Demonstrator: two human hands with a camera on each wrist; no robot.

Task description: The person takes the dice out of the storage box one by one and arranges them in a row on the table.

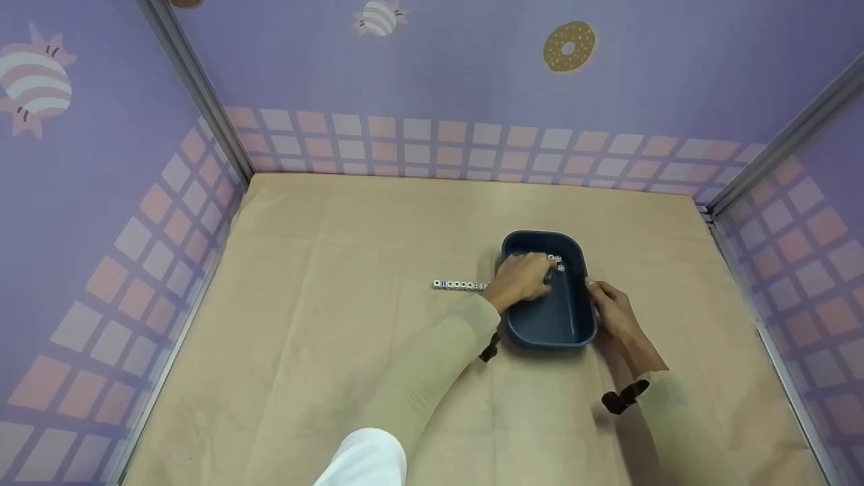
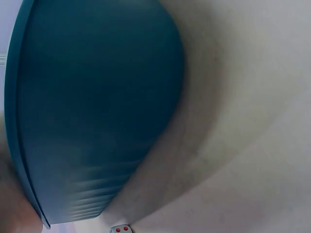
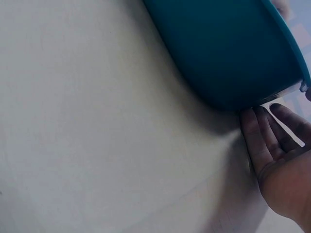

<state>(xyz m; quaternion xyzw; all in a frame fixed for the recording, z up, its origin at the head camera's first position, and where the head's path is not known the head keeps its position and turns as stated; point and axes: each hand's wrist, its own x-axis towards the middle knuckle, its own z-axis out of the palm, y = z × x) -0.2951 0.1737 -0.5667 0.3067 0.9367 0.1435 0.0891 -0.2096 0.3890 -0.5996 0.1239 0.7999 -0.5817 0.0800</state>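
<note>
Creased beige cloth point(image 1: 337, 270) underlies a smooth blue bin point(image 1: 548, 327): left hand point(image 1: 525, 275) inside beside cubic dice point(image 1: 561, 268), grip hidden; right hand point(image 1: 613, 310) pinching its rim point(image 1: 550, 346).

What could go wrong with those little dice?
The left hand reaches past the row of dice, so its wrist might bump the row crooked. The dice in the bin are tiny, so one could slip from the fingers. And the right hand holds one side of the blue bin; a hard tug might slide it into the row.
</note>
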